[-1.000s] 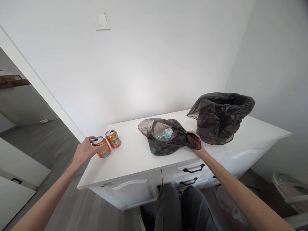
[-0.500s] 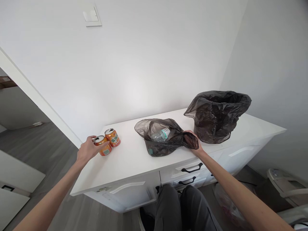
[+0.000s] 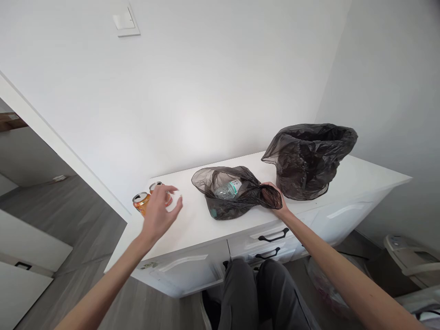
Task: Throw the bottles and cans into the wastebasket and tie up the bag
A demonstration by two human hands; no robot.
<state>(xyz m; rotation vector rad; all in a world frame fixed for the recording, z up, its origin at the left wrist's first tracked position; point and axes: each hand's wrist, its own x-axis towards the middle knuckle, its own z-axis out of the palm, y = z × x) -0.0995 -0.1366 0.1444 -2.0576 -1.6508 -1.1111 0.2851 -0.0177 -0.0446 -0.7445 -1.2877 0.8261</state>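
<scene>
Black plastic bag (image 3: 239,210) lies on the white cabinet top (image 3: 195,220), a clear bottle (image 3: 227,189) inside; the right hand (image 3: 283,210) is closed around the bag's bunched section. The left hand (image 3: 160,213), thumb and fingers spread, is in front of two upright orange cans (image 3: 140,202); contact cannot be determined. A second black bag (image 3: 304,169) stands, mouth open, near the right hand.

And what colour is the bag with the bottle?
The bag is see-through black, in head view.

White cabinet top (image 3: 190,229) beneath two orange cans (image 3: 139,205), slumped dark bag (image 3: 237,208), upright black bag (image 3: 302,167)
</scene>
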